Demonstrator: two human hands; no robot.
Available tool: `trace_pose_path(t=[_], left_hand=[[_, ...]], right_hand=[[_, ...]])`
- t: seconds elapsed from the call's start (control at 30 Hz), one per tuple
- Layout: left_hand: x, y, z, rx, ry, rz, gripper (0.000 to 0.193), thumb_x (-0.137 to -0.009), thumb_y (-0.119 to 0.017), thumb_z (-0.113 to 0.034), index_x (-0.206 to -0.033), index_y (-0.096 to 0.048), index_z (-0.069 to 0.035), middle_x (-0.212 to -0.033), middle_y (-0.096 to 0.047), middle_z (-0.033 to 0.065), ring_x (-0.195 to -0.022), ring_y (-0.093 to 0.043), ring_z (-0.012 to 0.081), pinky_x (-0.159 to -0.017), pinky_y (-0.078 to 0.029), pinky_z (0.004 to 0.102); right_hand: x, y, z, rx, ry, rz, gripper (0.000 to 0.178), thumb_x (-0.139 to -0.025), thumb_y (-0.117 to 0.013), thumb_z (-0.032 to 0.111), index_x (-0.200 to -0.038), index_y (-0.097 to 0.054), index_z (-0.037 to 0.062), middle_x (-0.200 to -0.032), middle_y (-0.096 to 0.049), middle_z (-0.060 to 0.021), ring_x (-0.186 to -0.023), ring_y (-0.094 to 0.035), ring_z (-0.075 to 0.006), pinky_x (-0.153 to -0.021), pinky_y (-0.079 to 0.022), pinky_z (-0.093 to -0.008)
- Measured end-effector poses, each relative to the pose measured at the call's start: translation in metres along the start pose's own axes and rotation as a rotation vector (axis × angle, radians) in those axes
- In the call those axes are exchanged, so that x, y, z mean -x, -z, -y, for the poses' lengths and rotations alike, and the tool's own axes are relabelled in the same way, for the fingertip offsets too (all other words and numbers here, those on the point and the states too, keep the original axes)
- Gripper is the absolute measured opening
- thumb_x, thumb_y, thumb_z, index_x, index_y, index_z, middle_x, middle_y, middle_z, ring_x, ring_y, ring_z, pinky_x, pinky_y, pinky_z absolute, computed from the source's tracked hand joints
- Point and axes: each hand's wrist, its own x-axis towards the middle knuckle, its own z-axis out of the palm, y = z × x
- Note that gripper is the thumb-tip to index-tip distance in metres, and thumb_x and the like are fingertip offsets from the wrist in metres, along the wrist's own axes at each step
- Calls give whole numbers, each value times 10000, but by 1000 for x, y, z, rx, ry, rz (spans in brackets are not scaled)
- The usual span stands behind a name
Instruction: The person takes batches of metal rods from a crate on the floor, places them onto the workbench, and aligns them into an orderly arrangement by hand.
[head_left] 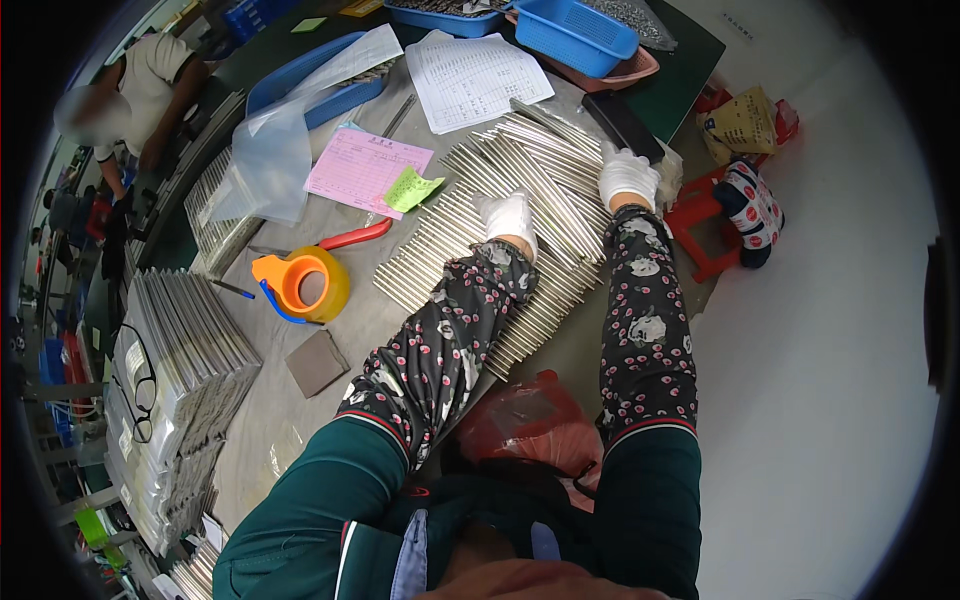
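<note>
Many thin, shiny metal rods (430, 255) lie side by side on the table, with a bundle crossing them at a slant. My left hand (508, 218), in a white glove, rests on the rods with its fingers curled round some of them at the bundle's left side. My right hand (630, 180), also gloved, is closed at the far right end of the rods. It sits just below a black oblong object (622, 125); what its fingers hold is hidden.
Left of the rods lie an orange tape dispenser (305, 285), red-handled pliers (355, 236), a pink form (368, 170) and a brown square block (317, 362). Wrapped stacks (180, 370) bear glasses (143, 385). Blue baskets (575, 35) stand at the back; a person (150, 90) is far left.
</note>
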Motion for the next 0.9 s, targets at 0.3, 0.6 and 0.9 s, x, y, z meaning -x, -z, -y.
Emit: trace_pose_path(t=[0.3,0.6,0.9], left_hand=[[62,26,-1,111,34,365,865,-646,-616,-93,-1330,-95,8,-1332,-203,251,-1250,-212,331,-1020,-178,390],[18,63,19,-1603,-1472,411,673,-714,-459,-572,-1236,-389,-152,-1313,-278,124,-1245,-177,347,-966,-86,570],[-7,41,8,-1586,-1457,431,705,-717,-454,-592,-1243,-383,-127,-1288,-294,147,-1226,-200,358,-968,-121,562]], right_hand=[[6,-35,-13,-68,19,-447,296,-815,-423,136,-1098,-508,153,-1130,-457,-112,-1128,-381,-314,-871,-368,-441],[38,-42,-6,-308,207,-342,366,-778,-376,69,-1123,-484,121,-1170,-482,-106,-1083,-453,-265,-936,-321,-410],[48,-20,-19,-553,-29,-226,416,-719,-521,165,-1129,-509,92,-1168,-480,-139,-1078,-450,-296,-933,-337,-341]])
